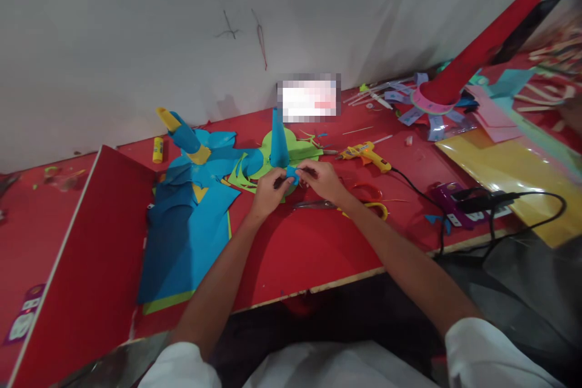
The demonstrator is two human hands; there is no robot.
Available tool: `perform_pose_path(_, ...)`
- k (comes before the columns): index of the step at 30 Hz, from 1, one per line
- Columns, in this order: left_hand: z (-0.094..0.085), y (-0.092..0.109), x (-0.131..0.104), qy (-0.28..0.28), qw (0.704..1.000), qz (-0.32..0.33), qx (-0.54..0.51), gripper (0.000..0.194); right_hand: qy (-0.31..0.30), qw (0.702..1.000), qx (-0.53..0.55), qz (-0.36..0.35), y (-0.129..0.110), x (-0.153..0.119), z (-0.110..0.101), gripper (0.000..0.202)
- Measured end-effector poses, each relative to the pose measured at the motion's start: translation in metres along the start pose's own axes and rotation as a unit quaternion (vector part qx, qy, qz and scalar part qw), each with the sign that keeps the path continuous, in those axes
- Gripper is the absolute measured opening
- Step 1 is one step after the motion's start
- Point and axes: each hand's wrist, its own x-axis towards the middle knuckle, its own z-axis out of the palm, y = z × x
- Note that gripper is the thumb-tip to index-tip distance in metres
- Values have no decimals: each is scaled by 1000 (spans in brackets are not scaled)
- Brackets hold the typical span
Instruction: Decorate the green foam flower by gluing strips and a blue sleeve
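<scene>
Here, left hand (269, 194), right hand (324, 180) — both pinched on a small blue piece (292, 175) (matte), tapering blue tube (279, 144) behind.

craft workspace with glue gun (380, 161)

My single feed comes from the head camera, looking forward and down from above the wearer's white-clad torso (336, 367), which fills the bottom edge, while the forearms (409, 254) stretch away from me. I am near enough for the left hand (271, 191) and right hand (322, 180) to show clearly around mid-picture, yet the view is broad enough that the red worktop (300, 242) crosses from side to side. I face the grey wall (136, 42) behind it, across the top.
</scene>
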Motion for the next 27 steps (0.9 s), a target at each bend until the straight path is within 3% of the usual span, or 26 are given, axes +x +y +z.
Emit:
perform_pose_path(4,2,2,-1,19,1000,-10,-18,34,15,1000,-20,-4,-3,1,0,33)
perform_pose_path(8,4,5,-2,69,996,-33,-49,39,-39,998,-44,-8,-5,1,1,34)
perform_pose_path(23,8,-3,-3,43,998,-13,-41,23,-63,996,-64,-13,4,5,-1,31)
perform_pose_path(27,11,-4,-4,69,995,-13,-64,16,-54,998,-41,0,6,5,-1,32)
